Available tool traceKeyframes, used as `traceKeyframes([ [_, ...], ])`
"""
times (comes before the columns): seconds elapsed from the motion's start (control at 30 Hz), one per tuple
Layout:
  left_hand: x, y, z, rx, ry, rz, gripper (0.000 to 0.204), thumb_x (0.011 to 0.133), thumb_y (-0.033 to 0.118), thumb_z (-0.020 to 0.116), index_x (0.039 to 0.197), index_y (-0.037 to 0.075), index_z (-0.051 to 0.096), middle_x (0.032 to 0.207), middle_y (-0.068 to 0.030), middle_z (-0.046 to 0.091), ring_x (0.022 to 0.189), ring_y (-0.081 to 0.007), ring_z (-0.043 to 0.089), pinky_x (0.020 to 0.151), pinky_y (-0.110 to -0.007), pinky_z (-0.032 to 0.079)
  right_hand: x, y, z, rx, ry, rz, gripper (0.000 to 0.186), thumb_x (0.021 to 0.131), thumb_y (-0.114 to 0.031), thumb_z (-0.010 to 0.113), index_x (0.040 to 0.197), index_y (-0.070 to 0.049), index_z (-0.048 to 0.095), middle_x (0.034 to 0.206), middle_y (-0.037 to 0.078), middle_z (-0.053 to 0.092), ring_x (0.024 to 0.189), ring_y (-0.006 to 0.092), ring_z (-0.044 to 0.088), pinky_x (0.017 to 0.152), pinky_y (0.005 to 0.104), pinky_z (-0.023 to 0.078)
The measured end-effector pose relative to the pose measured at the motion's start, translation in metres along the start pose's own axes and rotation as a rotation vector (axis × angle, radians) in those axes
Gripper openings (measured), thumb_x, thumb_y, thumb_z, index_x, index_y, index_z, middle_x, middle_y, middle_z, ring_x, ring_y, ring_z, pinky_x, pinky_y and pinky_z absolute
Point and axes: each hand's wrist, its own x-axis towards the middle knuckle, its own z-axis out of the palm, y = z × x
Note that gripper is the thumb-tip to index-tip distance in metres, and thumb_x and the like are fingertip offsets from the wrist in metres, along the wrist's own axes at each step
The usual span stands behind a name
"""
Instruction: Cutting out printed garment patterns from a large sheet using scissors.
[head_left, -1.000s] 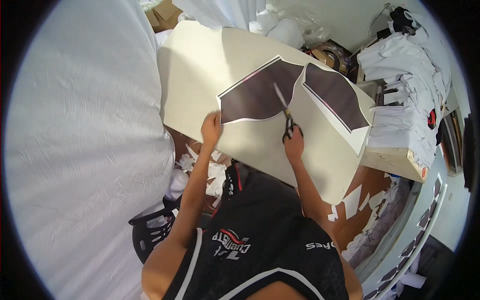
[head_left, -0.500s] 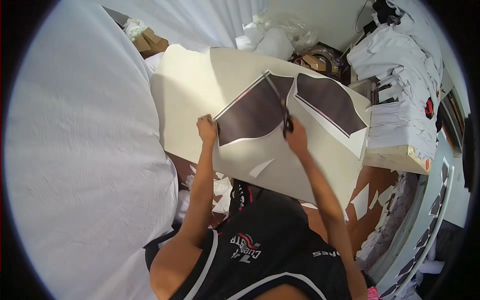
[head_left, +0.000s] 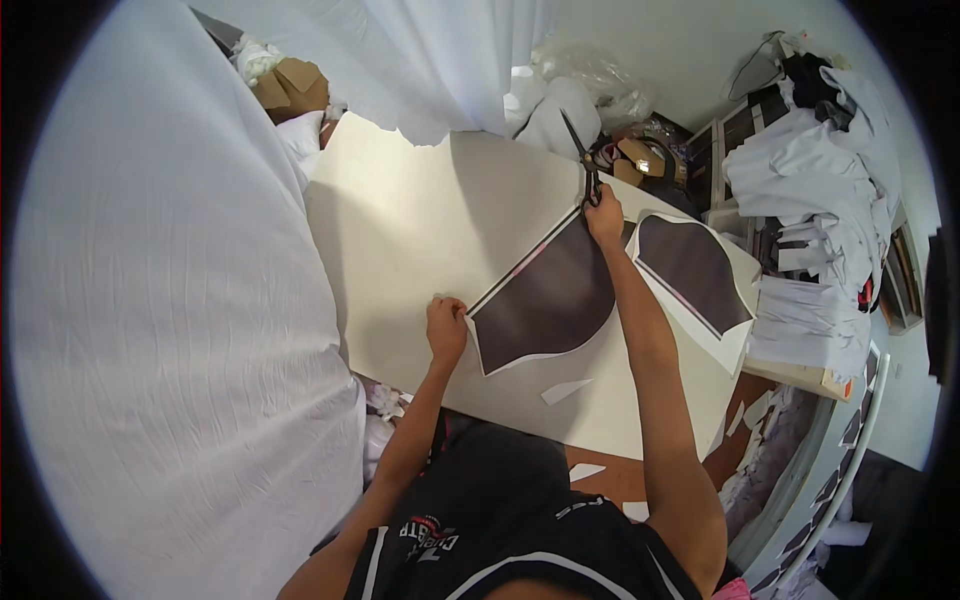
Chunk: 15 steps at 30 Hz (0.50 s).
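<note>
A dark printed piece (head_left: 540,300) with white margins and a striped top edge lies on the pale board (head_left: 390,210). At its left corner my left hand (head_left: 446,322) has its fingers pinched on the white edge. My right hand (head_left: 602,213) holds black scissors (head_left: 590,170) at the piece's far upper corner, blades pointing up past the board's back edge and hiding part of that corner. A second dark piece (head_left: 690,275) lies to the right on white backing, and a small white scrap (head_left: 565,390) rests near the front.
White fabric (head_left: 180,320) hangs along the left and back. Piled white cloth (head_left: 790,180) stands on the right beside a rail (head_left: 860,440). A cardboard box (head_left: 290,90) and plastic bags (head_left: 610,85) sit behind the board. Scraps litter the floor below.
My right hand has moved the scissors up and away from me to the piece's far corner. Board and pieces appear lower in view. A small scrap appeared on the front half since the earliest frame.
</note>
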Motion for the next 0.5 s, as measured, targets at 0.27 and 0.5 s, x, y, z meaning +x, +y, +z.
traceKeyframes([
  [0.27, 0.018, 0.022, -0.002, -0.029, -0.104, 0.038, 0.022, 0.085, 0.018, 0.070, 0.104, 0.007, 0.065, 0.097, -0.0118, 0.059, 0.097, -0.0315, 0.056, 0.085, -0.043, 0.046, -0.015, -0.006, 0.006, 0.010, 0.036, 0.053, 0.029, 0.079, -0.013, 0.069, 0.104, -0.004, 0.057, 0.086, 0.019, 0.068, 0.084, 0.0384, 0.066, 0.075, 0.0457, 0.050],
  [0.5, 0.121, 0.076, -0.021, -0.290, -0.370, 0.383, 0.057, 0.079, 0.029, 0.077, 0.131, 0.010, 0.060, 0.116, -0.0178, 0.064, 0.108, -0.0343, 0.059, 0.099, -0.043, 0.043, -0.042, -0.085, -0.074, 0.620, -0.022, -0.103, 0.016, 0.083, 0.005, 0.063, 0.098, 0.000, 0.058, 0.081, 0.004, 0.066, 0.076, 0.0117, 0.062, 0.072, 0.0269, 0.049],
])
